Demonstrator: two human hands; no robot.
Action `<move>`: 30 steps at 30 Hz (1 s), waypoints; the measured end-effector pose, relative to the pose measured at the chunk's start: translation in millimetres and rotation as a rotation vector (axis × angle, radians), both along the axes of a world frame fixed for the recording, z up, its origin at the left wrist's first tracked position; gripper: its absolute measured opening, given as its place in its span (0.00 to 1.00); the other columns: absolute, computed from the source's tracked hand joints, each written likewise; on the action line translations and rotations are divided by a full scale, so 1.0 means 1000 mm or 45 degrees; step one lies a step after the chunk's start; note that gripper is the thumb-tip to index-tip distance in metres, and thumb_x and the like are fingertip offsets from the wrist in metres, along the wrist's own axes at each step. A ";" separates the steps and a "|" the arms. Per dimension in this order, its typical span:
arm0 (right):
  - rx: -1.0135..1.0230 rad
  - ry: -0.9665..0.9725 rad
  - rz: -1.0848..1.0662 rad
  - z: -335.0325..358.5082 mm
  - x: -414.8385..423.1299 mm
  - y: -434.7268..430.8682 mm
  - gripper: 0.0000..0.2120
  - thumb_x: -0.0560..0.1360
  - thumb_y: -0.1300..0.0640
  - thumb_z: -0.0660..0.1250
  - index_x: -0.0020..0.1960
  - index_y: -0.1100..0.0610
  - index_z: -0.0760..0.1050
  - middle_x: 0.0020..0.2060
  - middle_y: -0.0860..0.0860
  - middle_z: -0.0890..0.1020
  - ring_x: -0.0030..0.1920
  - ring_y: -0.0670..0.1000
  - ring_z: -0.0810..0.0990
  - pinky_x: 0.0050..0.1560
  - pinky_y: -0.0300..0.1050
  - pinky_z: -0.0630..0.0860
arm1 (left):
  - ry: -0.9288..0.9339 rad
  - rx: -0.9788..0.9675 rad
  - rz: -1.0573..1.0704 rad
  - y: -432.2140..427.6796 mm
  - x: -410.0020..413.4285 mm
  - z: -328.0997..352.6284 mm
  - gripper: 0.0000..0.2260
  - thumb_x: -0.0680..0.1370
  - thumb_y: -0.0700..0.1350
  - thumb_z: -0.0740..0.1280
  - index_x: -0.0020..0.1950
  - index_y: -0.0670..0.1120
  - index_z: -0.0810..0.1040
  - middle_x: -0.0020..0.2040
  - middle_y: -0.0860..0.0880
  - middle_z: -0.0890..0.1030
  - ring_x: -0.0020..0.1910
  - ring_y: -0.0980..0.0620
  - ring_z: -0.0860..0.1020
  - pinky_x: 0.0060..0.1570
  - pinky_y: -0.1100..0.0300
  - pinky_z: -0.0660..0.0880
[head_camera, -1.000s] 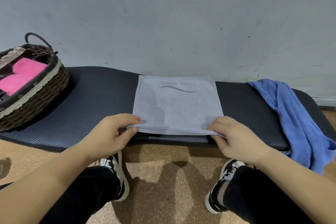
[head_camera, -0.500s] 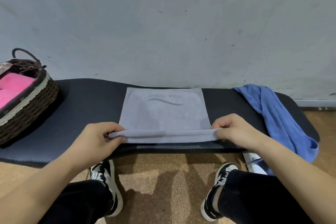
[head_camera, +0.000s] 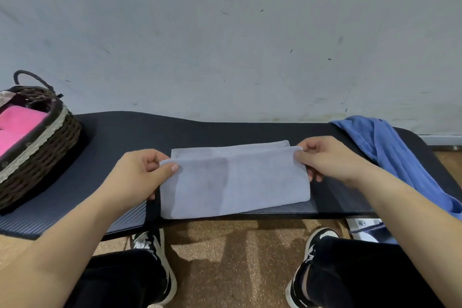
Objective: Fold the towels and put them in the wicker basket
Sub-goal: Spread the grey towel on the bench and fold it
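Left thumb and fingers (head_camera: pixel 172 167) pinch the far left corner of the grey towel (head_camera: pixel 235 182); the thumb lies on top of the cloth, the other fingers are curled under the edge. The left hand (head_camera: pixel 140 175) rests at the towel's left side, its heel over the black bench pad (head_camera: pixel 225 130). The right fingers (head_camera: pixel 300 155) clench the far right corner of the same folded layer, thumb on top, fingertips showing below the towel's right edge. The right hand (head_camera: pixel 327 157) sits just beside that edge.

The grey towel lies at the middle of the bench, near its front edge, doubled over: the upper layer, held at both far corners, covers most of the lower layer, and a narrow strip of the lower layer shows beyond it at the far side. The near fold runs along the front of the pad.

A blue towel (head_camera: pixel 390 155), unfolded, is draped over the right end of the bench and hangs down past its front edge, well apart from the grey one. The wicker basket (head_camera: pixel 42 155) stands on the left end of the bench, with pink towels (head_camera: pixel 17 125) folded inside it. Both forearms reach in from below; black trouser legs and black-and-white shoes (head_camera: pixel 155 247) show on the brown floor (head_camera: pixel 232 257) under the bench. A pale scuffed wall (head_camera: pixel 225 45) stands behind.
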State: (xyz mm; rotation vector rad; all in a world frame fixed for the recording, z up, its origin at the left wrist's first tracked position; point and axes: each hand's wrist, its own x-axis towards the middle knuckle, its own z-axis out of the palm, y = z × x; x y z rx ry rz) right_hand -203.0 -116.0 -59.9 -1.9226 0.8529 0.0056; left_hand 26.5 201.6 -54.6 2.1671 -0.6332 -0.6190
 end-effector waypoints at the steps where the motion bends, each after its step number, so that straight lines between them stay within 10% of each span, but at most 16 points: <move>1: -0.023 0.007 -0.035 -0.002 0.008 -0.002 0.07 0.80 0.59 0.67 0.47 0.61 0.81 0.33 0.56 0.83 0.33 0.53 0.80 0.33 0.48 0.77 | -0.034 0.017 0.037 -0.007 0.006 -0.003 0.06 0.79 0.51 0.72 0.47 0.50 0.84 0.35 0.51 0.86 0.30 0.53 0.79 0.32 0.58 0.78; 9: 0.026 0.131 -0.191 -0.025 0.051 -0.017 0.08 0.77 0.61 0.65 0.46 0.66 0.79 0.40 0.58 0.80 0.33 0.55 0.80 0.40 0.50 0.84 | -0.153 0.316 -0.049 -0.044 0.041 -0.036 0.06 0.82 0.48 0.68 0.46 0.50 0.81 0.39 0.48 0.82 0.38 0.50 0.78 0.37 0.57 0.74; 17: -0.079 0.141 -0.304 -0.040 0.056 -0.022 0.07 0.75 0.60 0.65 0.43 0.64 0.73 0.35 0.56 0.73 0.33 0.54 0.67 0.29 0.43 0.64 | -0.239 0.370 0.001 -0.053 0.045 -0.039 0.05 0.82 0.49 0.66 0.48 0.50 0.80 0.42 0.48 0.82 0.43 0.49 0.80 0.40 0.54 0.76; 25: -0.792 0.067 0.016 -0.026 0.062 0.001 0.17 0.77 0.49 0.69 0.65 0.49 0.76 0.55 0.43 0.74 0.59 0.50 0.76 0.56 0.50 0.76 | -0.276 0.592 -0.131 -0.057 0.045 -0.034 0.31 0.73 0.55 0.76 0.73 0.51 0.71 0.62 0.50 0.77 0.59 0.47 0.77 0.53 0.53 0.76; 27: -0.701 0.009 0.291 -0.020 0.060 0.018 0.24 0.76 0.43 0.71 0.70 0.48 0.75 0.67 0.46 0.74 0.72 0.49 0.69 0.72 0.46 0.67 | -0.228 0.620 -0.099 -0.061 0.041 -0.034 0.27 0.74 0.54 0.75 0.70 0.50 0.73 0.60 0.50 0.80 0.59 0.46 0.78 0.54 0.53 0.77; 30: -0.564 0.329 0.695 -0.021 0.054 0.041 0.43 0.75 0.32 0.67 0.83 0.40 0.51 0.84 0.46 0.46 0.83 0.49 0.38 0.81 0.47 0.42 | -0.099 0.591 -0.021 -0.064 0.041 -0.034 0.13 0.73 0.51 0.76 0.48 0.45 0.77 0.44 0.50 0.80 0.43 0.48 0.79 0.44 0.53 0.78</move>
